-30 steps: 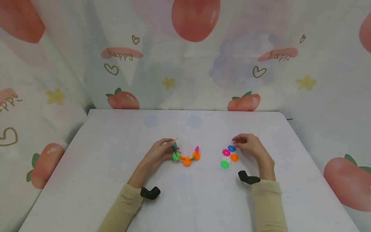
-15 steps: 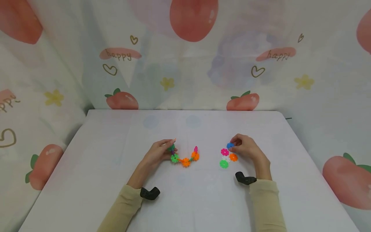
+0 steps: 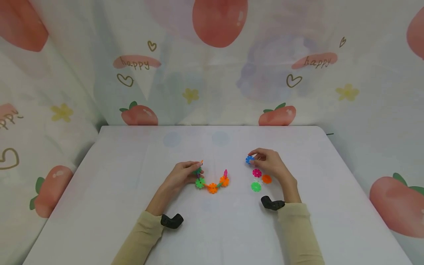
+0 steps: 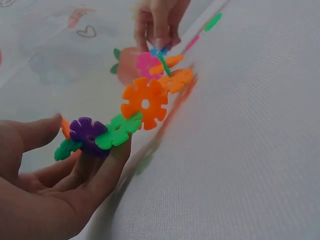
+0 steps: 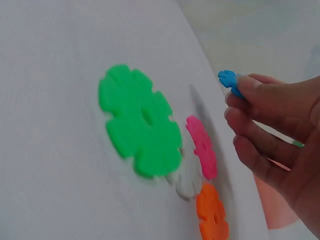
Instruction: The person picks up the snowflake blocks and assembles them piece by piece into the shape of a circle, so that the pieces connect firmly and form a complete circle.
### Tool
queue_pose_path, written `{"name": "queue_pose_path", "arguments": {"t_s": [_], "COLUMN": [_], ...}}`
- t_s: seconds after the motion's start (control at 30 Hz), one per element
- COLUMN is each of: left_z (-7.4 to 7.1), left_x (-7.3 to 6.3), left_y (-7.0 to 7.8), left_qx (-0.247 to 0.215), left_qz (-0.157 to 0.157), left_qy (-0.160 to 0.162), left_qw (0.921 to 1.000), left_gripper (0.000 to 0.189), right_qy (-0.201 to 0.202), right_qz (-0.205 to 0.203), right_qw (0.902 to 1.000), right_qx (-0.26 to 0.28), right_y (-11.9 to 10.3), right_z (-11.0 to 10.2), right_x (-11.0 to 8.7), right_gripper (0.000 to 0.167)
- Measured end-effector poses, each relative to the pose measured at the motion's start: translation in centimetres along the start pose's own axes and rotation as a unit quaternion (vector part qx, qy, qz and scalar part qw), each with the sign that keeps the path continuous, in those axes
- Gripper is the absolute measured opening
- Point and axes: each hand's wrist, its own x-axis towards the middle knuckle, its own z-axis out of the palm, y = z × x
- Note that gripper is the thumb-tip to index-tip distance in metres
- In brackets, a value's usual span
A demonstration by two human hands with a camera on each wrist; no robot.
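Observation:
My left hand [image 3: 180, 176] holds one end of a curved chain of interlocked flower-shaped plastic discs [image 3: 212, 188]. In the left wrist view, the thumb and fingers grip it near an orange disc, a dark green disc and a purple disc [image 4: 89, 136]. The chain runs on through green and orange discs to a pink disc [image 4: 148, 65] at the far end. Between thumb and index finger, my right hand [image 3: 273, 163] pinches a blue flower-shaped disc [image 5: 229, 79], raised off the table and apart from the chain.
Loose on the white table [image 3: 132, 147] lie a green disc [image 5: 140, 122], a pink disc [image 5: 202, 147], an orange disc [image 5: 212, 212] and a whitish, hard-to-see one between them. A printed curtain [image 3: 212, 84] hangs behind the table.
My right hand has taken up the blue disc from the loose group and carried it left and slightly away from me. The left hand has kept its grip, with the chain shifting only slightly.

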Motion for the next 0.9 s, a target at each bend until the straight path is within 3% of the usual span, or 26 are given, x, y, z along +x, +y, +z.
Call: {"name": "queue_pose_path", "arguments": {"t_s": [0.27,0.6,0.9], "left_z": [0.0,0.0,0.2], "left_x": [-0.1,-0.2,-0.1], "left_y": [-0.2,0.0,0.3], "left_qx": [0.000,0.013,0.031], "left_qz": [-0.003,-0.010,-0.007], "left_qy": [-0.004,0.008,0.007], "left_qw": [1.0000,0.9998,0.9995], "left_gripper": [0.044,0.044,0.040], "right_qy": [-0.017,0.021,0.048], "right_qz": [-0.041,-0.091,-0.134], "right_qw": [0.9966,0.9915,0.9801], "right_qx": [0.069,0.090,0.139], "right_y": [-2.9,-4.9,-6.8], "right_z": [2.3,5.4,7.2], "right_x": [0.5,1.2,0.7], "right_gripper": [0.027,0.023,0.021]}}
